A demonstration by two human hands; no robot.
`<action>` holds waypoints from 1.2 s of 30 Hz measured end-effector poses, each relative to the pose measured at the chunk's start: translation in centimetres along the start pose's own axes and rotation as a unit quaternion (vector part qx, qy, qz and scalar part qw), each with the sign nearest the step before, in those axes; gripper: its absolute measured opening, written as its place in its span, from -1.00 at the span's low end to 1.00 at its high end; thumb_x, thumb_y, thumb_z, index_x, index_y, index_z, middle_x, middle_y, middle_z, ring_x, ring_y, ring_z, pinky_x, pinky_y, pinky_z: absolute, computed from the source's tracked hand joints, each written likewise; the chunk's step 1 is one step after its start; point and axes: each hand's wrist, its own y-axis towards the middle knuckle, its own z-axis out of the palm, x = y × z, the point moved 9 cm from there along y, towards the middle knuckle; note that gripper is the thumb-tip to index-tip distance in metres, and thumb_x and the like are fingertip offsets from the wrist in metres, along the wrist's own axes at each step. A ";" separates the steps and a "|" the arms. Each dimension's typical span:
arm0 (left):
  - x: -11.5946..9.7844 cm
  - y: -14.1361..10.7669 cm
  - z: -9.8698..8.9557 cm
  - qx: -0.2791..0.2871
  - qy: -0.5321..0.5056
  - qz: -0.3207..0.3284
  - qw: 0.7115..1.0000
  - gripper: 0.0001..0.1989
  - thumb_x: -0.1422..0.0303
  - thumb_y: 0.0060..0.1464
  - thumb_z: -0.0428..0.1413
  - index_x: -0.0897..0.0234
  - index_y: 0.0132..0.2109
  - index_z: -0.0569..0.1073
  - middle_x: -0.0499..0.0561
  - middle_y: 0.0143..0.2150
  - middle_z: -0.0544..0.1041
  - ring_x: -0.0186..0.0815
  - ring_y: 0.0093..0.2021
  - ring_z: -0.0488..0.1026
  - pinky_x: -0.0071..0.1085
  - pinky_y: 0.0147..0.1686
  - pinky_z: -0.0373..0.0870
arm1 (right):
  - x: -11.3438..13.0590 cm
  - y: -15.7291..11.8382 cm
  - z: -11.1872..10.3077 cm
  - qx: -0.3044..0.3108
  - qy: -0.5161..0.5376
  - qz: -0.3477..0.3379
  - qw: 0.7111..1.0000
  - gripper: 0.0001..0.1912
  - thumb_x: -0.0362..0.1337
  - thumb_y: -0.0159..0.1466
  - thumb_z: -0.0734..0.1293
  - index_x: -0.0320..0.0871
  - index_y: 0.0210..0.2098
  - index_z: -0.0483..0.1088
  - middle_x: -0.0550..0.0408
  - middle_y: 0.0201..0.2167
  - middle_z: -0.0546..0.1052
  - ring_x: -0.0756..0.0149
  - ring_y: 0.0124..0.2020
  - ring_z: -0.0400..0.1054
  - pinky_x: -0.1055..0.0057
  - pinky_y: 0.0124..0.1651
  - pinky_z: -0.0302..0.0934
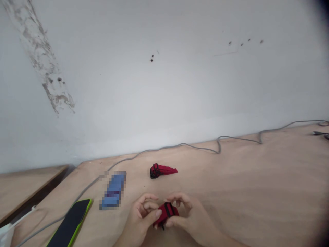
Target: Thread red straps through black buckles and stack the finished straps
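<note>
Near the table's front edge, a small red fabric piece (173, 210) with a black band across it lies between my two hands. My left hand (144, 216) grips its left side, the thumb pressed on top. On the other side, my right hand (190, 216) curls its thumb and fingers around the right end. A short black tip pokes out below the piece; its underside is hidden. Just beyond my hands, a fanned stack of similar red pieces (166, 169) with black bands lies on the wooden table (244, 192).
A phone in a lime-green case (70, 223) and a blurred blue item (114, 190) lie at the left. A grey cable (123, 160) runs along the wall and down the left side. The white wall (185, 89) rises behind the table; another wooden surface (23, 185) stands across a gap.
</note>
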 end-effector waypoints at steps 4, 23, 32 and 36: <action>0.7 -0.1 0.1 0.009 -0.002 -0.020 1.000 -0.53 0.16 -0.13 0.44 0.28 -0.20 0.42 -0.13 -0.53 0.56 -0.49 -0.66 0.36 -0.58 -0.60 0.27 | 0.3 -0.3 0.4 0.015 -0.031 -0.003 0.999 -0.60 -0.36 -0.13 0.60 -0.02 -0.27 0.59 0.16 -0.31 0.62 0.13 -0.16 0.41 0.33 -0.07 0.26; -0.6 -0.9 -0.4 -0.018 0.205 0.059 0.977 -0.68 0.23 0.16 0.21 0.24 0.02 0.46 0.02 -0.30 0.61 -0.20 -0.23 0.57 -0.36 -0.18 0.46 | 1.1 -0.1 0.1 -0.013 -0.124 -0.061 0.990 -0.86 -0.28 0.09 0.46 -0.11 -0.34 0.45 0.12 -0.33 0.53 0.21 -0.27 0.38 0.36 -0.17 0.23; -3.3 -2.7 3.0 0.012 0.555 0.259 0.791 -0.68 0.43 0.06 0.22 0.16 0.00 0.55 0.12 -0.11 0.62 -0.05 -0.12 0.55 -0.08 0.03 0.40 | -0.2 -0.4 2.0 0.066 -0.115 -0.036 0.991 -0.82 -0.24 0.31 0.25 -0.10 -0.44 0.30 0.16 -0.40 0.44 0.30 -0.35 0.30 0.42 -0.27 0.14; -4.0 -2.1 2.7 -0.001 0.507 0.238 0.828 -0.77 0.38 0.11 0.21 0.19 -0.05 0.57 0.14 -0.11 0.61 -0.01 -0.06 0.52 -0.05 0.01 0.42 | -1.6 0.5 0.7 0.036 -0.015 -0.004 0.999 -0.76 -0.17 0.32 0.21 -0.10 -0.46 0.22 0.21 -0.47 0.34 0.31 -0.37 0.25 0.40 -0.26 0.12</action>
